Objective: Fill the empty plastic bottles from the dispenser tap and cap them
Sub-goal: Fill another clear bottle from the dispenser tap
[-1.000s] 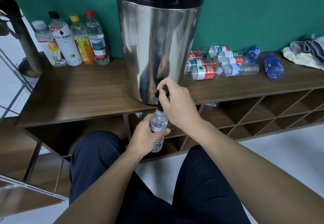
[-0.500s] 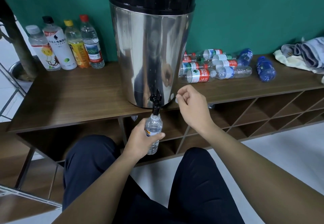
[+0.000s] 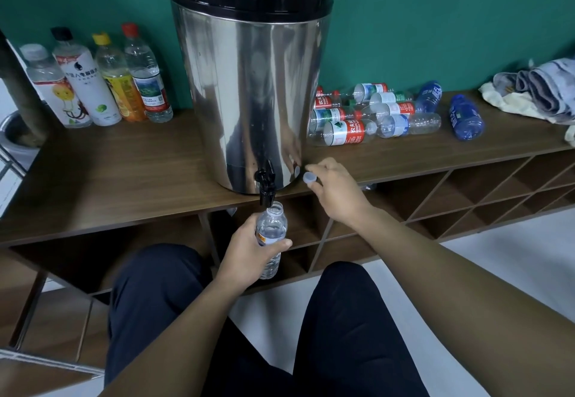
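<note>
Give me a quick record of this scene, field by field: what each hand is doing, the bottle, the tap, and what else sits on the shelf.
left hand: grips the bottle upright, just below the tap
right hand: pinches a pale cap beside the dispenser
bottle: clear, uncapped, mouth under the spout
tap: black, no stream visible
shelf left: four capped bottles standing by the wall
shelf right: pile of bottles lying down, cloths at the far end

Glossy mirror-like steel dispenser [image 3: 249, 98] with matt black plastic tap [image 3: 265, 183], clear plastic bottle [image 3: 270, 235], wood-grain shelf [image 3: 124, 179].
</note>
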